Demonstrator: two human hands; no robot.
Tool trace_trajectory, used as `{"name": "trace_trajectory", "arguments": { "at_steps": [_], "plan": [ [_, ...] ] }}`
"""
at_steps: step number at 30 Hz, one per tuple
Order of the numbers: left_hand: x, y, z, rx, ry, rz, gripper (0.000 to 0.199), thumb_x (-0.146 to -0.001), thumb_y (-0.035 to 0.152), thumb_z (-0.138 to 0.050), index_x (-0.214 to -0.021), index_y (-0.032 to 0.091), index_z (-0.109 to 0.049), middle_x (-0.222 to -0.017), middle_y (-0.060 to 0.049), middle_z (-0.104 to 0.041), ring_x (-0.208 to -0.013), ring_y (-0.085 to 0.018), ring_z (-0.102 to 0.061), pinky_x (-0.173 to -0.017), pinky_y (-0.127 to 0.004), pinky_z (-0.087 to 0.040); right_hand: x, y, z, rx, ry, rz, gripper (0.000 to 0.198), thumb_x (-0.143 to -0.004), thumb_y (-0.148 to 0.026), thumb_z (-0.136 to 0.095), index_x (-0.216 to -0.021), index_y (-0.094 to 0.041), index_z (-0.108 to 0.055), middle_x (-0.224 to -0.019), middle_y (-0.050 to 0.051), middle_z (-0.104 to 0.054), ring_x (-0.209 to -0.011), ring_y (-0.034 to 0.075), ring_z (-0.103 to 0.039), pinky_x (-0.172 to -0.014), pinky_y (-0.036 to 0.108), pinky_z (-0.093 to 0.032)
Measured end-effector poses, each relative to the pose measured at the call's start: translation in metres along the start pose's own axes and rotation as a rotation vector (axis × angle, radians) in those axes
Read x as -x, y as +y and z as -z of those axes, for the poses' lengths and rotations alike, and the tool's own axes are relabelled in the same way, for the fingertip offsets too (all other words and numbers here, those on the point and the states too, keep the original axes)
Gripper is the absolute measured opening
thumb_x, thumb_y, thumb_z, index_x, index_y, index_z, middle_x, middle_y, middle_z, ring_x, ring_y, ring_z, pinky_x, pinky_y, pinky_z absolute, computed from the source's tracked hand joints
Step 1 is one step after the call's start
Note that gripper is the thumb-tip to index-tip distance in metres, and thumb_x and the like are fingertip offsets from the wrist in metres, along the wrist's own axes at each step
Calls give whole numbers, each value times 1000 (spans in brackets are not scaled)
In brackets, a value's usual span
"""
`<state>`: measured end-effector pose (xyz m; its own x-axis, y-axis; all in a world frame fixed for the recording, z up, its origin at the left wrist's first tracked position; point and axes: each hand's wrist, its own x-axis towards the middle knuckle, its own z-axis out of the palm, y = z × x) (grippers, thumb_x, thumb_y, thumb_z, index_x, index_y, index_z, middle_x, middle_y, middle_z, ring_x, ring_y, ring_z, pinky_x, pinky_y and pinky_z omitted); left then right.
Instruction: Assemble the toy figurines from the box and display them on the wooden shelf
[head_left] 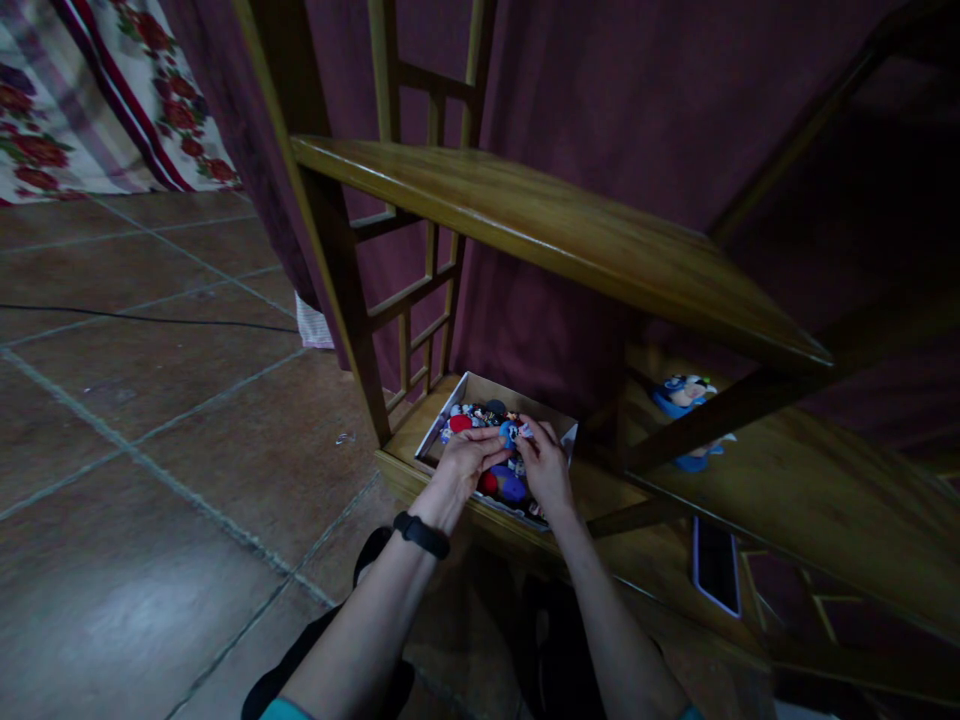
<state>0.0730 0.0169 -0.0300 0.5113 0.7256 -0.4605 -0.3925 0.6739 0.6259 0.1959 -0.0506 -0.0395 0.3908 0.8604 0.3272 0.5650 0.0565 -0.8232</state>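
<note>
Over a shallow white cardboard box (450,400), both my hands meet at a small blue-and-white figurine (510,432). My left hand (469,460), with a black band on its wrist, pinches the figurine from the left. From the right, the fingers of my right hand (546,468) close on the same figurine. Several small colourful figurines lie in the box beneath, among them a red-topped one (460,424) and a purple-and-red one (511,485). My hands hide part of the box's contents.
The box stands on the low shelf of a wooden rack (405,435), under a higher wooden board (525,215). Blue figurines (686,395) stand on a shelf to the right, and a phone (716,565) lies lower down. A dark cable (150,317) crosses the tiled floor at left.
</note>
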Motion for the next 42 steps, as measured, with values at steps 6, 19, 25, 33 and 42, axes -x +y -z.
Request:
{"name": "trace_trajectory", "arguments": {
  "at_steps": [6,19,25,33,42],
  "plan": [
    [-1,-1,1,-58,37,-30,15,-64,-2,-69,-75,8,-69,-69,-8,-70,-63,-16,-67,-66,-28,-57,1,-5,3,1,-37,10,37,-86,-24,-46,-121,-31,-56,-112,4,-57,-107,21,-54,-94,32,-40],
    [3,2,1,-97,35,-40,13,-64,0,-70,-73,9,-69,-64,-6,-69,-61,-14,-65,-66,-28,-56,2,-7,6,35,-89,92,38,-88,-22,-43,-123,-32,-54,-114,4,-57,-110,21,-53,-96,33,-40],
    [4,0,1,-96,24,-57,15,-59,3,-75,-72,10,-69,-64,-5,-68,-61,-13,-65,-69,-28,-55,2,-5,6,126,-97,150,39,-89,-20,-40,-125,-28,-52,-112,6,-57,-107,21,-54,-94,34,-43],
    [3,1,1,-168,13,-46,18,-59,10,-78,-75,11,-70,-68,-5,-69,-62,-11,-64,-66,-23,-54,4,-9,6,170,-96,194,40,-90,-20,-38,-127,-29,-49,-114,6,-57,-110,20,-54,-95,33,-44],
    [3,2,2,-185,18,-35,18,-59,11,-78,-75,10,-70,-69,-7,-70,-61,-12,-65,-65,-24,-54,5,-10,7,135,-99,210,40,-89,-19,-39,-127,-29,-48,-118,5,-56,-114,20,-52,-97,34,-42]
  ]
}}
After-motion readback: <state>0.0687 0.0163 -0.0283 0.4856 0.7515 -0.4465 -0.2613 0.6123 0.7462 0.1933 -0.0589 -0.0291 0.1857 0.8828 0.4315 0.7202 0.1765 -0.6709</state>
